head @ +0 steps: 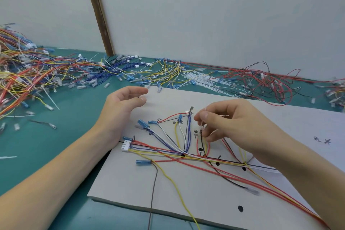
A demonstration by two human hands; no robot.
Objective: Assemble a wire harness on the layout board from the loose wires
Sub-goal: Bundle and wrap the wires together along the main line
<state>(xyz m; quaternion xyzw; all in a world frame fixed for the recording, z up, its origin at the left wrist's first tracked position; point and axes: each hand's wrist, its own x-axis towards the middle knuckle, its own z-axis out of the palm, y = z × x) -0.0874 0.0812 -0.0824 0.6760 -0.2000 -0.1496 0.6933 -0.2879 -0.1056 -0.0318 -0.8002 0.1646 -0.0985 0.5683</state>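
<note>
Both forearms reach in over the layout board [214, 196], where red, yellow, blue and white wires [168, 152] fan out from a white connector [125, 145] near its left edge. My right hand [240, 127] has thumb and forefinger pinching a thin white cable tie [203, 117] just above a clear terminal. My left hand [121, 106] hovers over the board's far left corner, fingers loosely curved, holding nothing. Loose wires [37, 73] sprawl in a heap across the green table [65, 145] beyond.
</note>
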